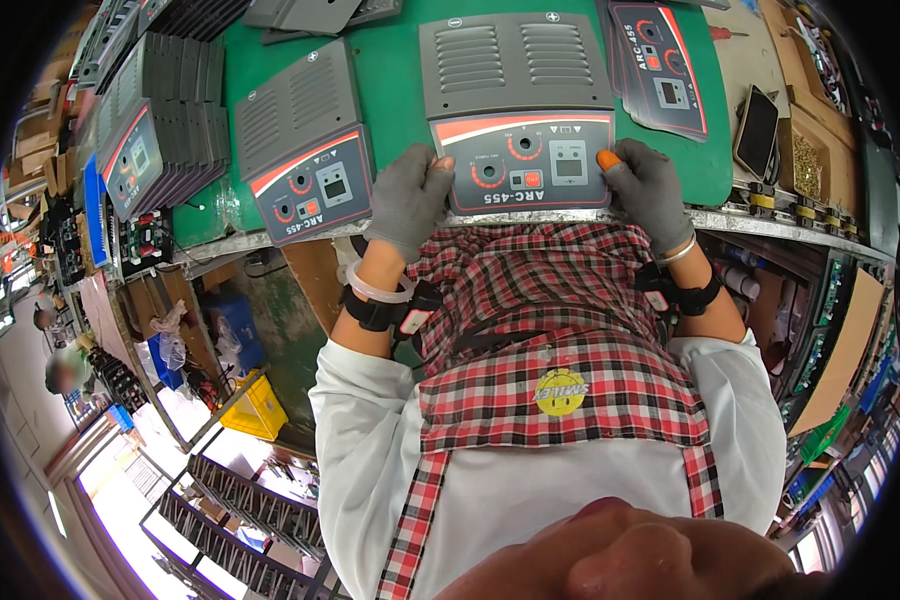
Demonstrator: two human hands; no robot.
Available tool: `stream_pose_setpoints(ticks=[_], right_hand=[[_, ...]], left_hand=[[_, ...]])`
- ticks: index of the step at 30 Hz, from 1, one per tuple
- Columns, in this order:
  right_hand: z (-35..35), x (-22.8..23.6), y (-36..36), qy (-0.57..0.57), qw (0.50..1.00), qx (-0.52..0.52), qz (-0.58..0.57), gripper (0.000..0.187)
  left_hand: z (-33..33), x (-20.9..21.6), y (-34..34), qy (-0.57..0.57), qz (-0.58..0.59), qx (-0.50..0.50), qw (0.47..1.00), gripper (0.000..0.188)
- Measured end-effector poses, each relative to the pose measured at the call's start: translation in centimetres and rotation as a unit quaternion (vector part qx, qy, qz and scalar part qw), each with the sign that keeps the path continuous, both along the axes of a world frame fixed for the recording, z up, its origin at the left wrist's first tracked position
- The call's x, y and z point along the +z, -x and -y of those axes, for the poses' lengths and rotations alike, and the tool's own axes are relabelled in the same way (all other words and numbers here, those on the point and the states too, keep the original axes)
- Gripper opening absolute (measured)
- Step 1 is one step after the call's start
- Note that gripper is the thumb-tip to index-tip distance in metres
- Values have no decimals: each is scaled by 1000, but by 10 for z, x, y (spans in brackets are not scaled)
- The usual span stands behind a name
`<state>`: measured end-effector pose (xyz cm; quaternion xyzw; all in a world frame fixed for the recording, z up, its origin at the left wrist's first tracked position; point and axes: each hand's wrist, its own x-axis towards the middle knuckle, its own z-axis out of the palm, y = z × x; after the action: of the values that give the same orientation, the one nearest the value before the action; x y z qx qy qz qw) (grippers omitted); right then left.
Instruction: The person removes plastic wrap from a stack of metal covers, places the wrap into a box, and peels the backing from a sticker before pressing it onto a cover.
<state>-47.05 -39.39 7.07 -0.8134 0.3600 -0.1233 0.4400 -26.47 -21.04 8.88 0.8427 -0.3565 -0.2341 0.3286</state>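
Observation:
Directly in front of me lies a grey vented metal panel [515, 75], bent along its middle, with two rows of louvres. Its near face carries a dark label [530, 165] with a red and white stripe, dial rings and a small display window. My left hand [407, 200], in a grey glove, is closed at the label's left edge with the thumb on it. At the right edge my right hand [650, 192] is closed likewise, its thumb tip orange. The undersides of both grips are hidden. Beside my left hand rests a similar labelled panel [305, 130].
A stack of labelled panels [165, 120] stands at the left of the green mat [240, 30]. Loose labels [660, 70] lie in a pile at the right. Beyond them are a phone [757, 130] and a box of small brass-coloured parts [806, 165]. The metal table edge [770, 228] runs near my wrists.

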Motion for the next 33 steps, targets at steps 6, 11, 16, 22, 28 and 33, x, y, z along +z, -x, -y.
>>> stream_pose_setpoints(ticks=[6, 11, 16, 22, 28, 33], right_hand=[[-1, -1, 0, 23, 1000, 7, -4, 16], [-1, 2, 3, 30, 1000, 3, 1, 17], [-1, 3, 6, -2, 1000, -4, -10, 17], [-1, 0, 4, 32, 999, -2, 3, 16], [-1, 1, 4, -20, 1000, -13, -8, 15], [-1, 3, 6, -2, 1000, -14, 3, 15]], left_hand=[[0, -1, 0, -3, -4, 2, 1000, 26], [0, -1, 5, -5, -19, 18, 1000, 24], [-1, -1, 7, 16, 16, 3, 1000, 24], [-1, -6, 5, 14, -15, 18, 1000, 24], [-1, -8, 4, 2, 25, 17, 1000, 24], [-1, -6, 8, 13, 45, 12, 999, 24]])
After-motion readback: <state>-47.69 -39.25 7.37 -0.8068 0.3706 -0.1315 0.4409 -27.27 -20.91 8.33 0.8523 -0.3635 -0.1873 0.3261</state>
